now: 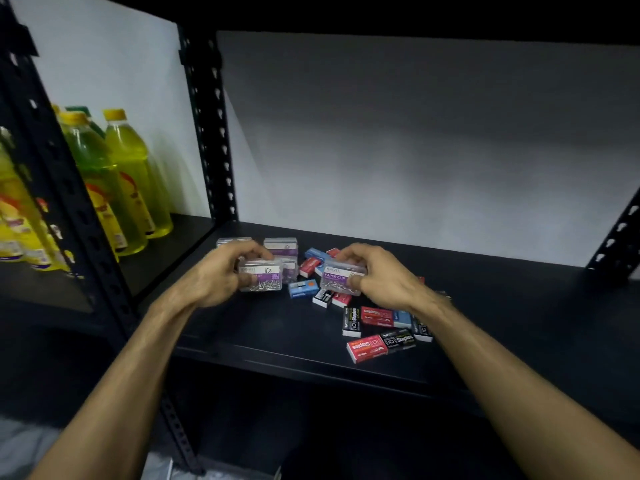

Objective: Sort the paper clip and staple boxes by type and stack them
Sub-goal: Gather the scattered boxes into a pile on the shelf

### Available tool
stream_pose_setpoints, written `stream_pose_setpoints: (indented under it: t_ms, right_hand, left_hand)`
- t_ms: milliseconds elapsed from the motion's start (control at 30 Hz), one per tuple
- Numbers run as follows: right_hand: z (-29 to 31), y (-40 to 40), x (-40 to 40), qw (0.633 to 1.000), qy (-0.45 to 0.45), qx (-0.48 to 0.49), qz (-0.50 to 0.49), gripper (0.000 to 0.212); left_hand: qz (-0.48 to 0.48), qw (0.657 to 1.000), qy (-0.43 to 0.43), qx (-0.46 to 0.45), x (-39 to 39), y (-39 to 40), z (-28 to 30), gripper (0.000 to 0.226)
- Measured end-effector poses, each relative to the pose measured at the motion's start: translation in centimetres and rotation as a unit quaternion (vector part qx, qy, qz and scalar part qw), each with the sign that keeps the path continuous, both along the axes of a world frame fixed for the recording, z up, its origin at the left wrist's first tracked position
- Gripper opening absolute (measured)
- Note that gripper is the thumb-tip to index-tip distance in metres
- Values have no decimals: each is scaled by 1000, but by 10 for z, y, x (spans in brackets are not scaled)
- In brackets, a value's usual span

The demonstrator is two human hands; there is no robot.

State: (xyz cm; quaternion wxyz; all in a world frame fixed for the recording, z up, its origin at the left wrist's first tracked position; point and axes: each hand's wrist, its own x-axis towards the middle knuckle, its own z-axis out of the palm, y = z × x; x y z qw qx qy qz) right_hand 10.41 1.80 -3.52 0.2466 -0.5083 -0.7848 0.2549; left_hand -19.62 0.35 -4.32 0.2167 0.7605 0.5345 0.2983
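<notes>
My left hand (221, 275) grips a clear paper clip box (265, 279) with a purple label, held just above the black shelf (519, 323). My right hand (384, 275) grips a second clear paper clip box (341, 277) of the same kind. Behind my left hand stand more clear paper clip boxes (281, 247), some stacked. Small staple boxes lie scattered between and below my hands: a blue one (303, 289), red ones (366, 348), black ones (398, 339). Some lie partly under my right hand.
Yellow-green bottles (138, 181) stand in the neighbouring bay on the left, behind a perforated black upright (207, 133). A white back panel (415, 150) closes the shelf. Another upright (620, 237) rises at the right.
</notes>
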Motion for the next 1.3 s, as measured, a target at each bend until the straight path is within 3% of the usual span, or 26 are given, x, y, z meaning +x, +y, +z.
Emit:
stream_pose_setpoints:
  t_ms: [500,1300]
  right_hand:
    - [-25,6,-107,996,10,-6,85,41]
    - [-42,9,-112,994,-46,41,88,46]
  left_hand:
    - [34,999,-5,-20,-65,-21,-21,32]
    - [47,998,-28,-10,-67,-18,-31,35]
